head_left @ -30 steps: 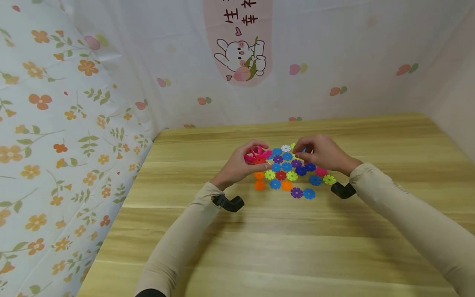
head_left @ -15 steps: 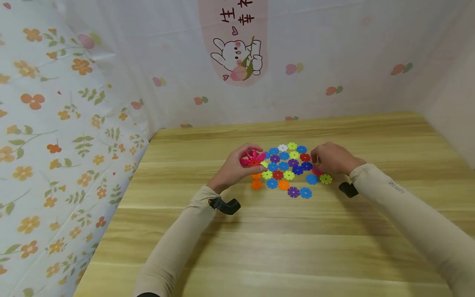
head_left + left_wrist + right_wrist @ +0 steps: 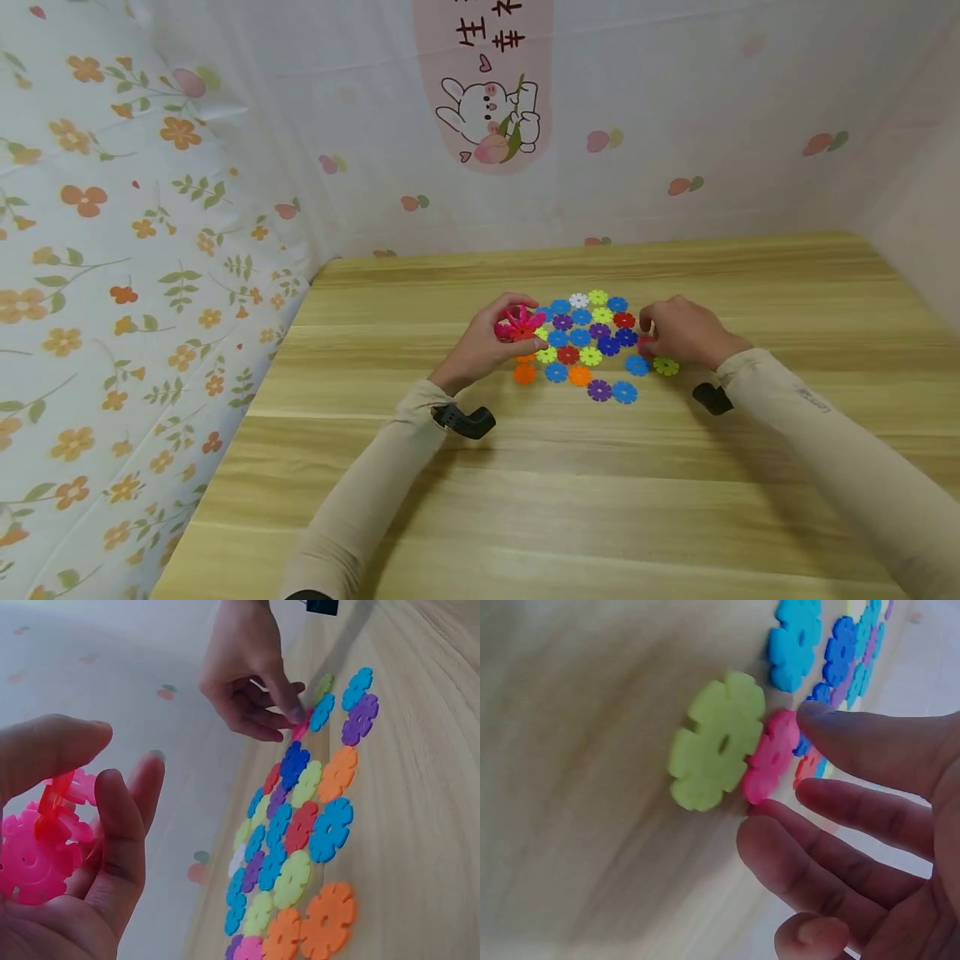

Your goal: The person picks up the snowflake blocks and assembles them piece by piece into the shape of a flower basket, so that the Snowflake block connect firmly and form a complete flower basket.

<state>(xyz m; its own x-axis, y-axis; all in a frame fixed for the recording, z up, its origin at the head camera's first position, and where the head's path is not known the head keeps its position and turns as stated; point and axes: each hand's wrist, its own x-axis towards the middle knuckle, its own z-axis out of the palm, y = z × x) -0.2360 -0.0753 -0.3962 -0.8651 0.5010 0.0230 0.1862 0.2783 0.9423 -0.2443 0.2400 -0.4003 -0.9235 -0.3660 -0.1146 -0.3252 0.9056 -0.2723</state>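
My left hand holds a cluster of interlocked pink and red snowflake discs at the left side of the loose pieces, fingers curled round it. In the left wrist view a red disc sits crosswise among the pink ones. My right hand is at the right end of the spread, thumb and fingertips at opposite edges of a single pink snowflake disc. That disc lies against a lime disc in the right wrist view. A light blue disc lies just left of the right hand.
Several loose snowflake discs in blue, purple, lime, red, white and orange lie flat on the wooden table between the hands. A purple disc and a light blue disc lie nearest the front. A printed cloth hangs behind the table.
My right hand has moved right and nearer, from the back of the spread to the pink disc, uncovering a blue and a red disc. The left hand keeps its cluster in place.
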